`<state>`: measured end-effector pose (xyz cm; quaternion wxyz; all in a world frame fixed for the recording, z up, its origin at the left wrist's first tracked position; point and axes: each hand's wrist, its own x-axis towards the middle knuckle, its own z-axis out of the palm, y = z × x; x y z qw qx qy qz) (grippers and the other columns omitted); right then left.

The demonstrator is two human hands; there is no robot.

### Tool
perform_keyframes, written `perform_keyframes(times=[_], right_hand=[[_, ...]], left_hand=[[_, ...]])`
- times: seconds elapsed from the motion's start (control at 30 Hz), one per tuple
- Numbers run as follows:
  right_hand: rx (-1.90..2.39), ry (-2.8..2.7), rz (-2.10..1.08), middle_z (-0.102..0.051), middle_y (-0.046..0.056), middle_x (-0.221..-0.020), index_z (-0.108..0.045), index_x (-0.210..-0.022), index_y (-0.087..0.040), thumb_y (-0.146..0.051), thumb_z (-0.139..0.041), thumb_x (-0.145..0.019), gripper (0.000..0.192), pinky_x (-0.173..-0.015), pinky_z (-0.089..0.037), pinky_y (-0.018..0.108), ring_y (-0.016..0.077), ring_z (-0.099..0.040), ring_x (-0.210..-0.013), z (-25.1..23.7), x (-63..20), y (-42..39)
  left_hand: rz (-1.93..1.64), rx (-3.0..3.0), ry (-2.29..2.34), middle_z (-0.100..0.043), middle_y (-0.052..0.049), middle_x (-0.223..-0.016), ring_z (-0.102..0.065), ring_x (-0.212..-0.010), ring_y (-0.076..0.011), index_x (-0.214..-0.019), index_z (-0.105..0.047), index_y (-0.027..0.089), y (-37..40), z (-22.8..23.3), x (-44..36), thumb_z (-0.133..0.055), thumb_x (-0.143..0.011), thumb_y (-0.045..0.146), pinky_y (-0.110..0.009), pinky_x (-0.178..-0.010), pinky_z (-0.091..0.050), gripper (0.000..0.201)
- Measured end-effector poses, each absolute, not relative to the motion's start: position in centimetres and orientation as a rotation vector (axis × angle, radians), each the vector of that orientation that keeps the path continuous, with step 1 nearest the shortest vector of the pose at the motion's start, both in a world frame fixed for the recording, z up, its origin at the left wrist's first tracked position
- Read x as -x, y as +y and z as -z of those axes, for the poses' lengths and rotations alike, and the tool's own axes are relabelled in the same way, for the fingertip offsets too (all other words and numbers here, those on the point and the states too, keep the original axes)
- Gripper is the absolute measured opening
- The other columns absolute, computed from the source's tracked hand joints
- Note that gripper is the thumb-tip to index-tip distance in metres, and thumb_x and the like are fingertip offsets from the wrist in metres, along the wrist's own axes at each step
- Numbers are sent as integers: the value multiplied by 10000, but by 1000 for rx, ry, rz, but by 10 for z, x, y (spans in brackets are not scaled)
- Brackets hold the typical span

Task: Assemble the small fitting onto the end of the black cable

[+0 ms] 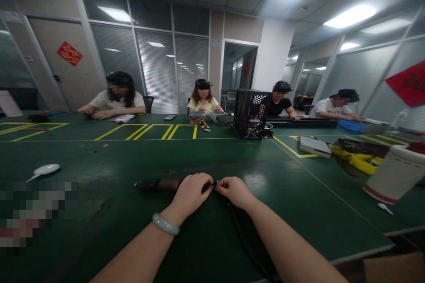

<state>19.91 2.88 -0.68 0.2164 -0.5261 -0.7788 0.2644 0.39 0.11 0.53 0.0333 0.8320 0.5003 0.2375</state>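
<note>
Black-and-brown tubular tool (158, 184), right end within clasped left hand (191, 191), pinched right hand (236, 191) just beside.

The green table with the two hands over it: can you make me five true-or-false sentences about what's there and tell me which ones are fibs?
1. A pale bangle is around the left wrist. True.
2. The two hands are spread far apart. False: the left hand and the right hand are close together.
3. A black computer case stands farther off than the hands, on the green table. True.
4. The blue tray is to the left of the black computer case. False: it is to the right in this picture.
5. A black cable runs from near the right hand toward the near edge. True.
</note>
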Motion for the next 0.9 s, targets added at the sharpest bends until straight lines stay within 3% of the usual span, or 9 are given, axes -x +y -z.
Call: perform_keyframes(times=[0.3,0.5,0.7,0.9], right_hand=[[1473,-2156,-774,-696,8,-777,-723,-875,-208,-387,-584,-838,229,-566,-360,220,123,-584,-650,7,-199,28],[1458,-2155,-737,-688,8,-751,-721,-846,-197,-371,-593,-830,217,-577,-361,217,118,-581,-653,9,-199,30],[1454,-2148,-789,-696,13,-778,-723,-865,-198,-367,-589,-837,218,-572,-366,215,121,-586,-660,9,-199,30],[1459,-2141,-811,-693,3,-770,-717,-860,-211,-368,-582,-837,208,-559,-368,214,121,-590,-653,10,-200,30]], left_hand=[[-675,-2582,1501,-627,4,-1076,-571,-999,-187,-985,-595,259,0,-8,-4,-518,-872,250,-351,-884,-415,137],[-713,-2544,1583,-639,-17,-979,-583,-934,-200,-966,-585,232,0,-7,-5,-564,-843,303,-352,-849,-415,143],[-700,-2583,1491,-640,7,-1058,-574,-990,-190,-970,-598,260,-1,-10,-5,-517,-844,205,-354,-883,-412,160],[-692,-2533,1575,-643,-16,-998,-586,-941,-205,-991,-587,242,-3,-12,-6,-538,-850,307,-371,-858,-422,163]])
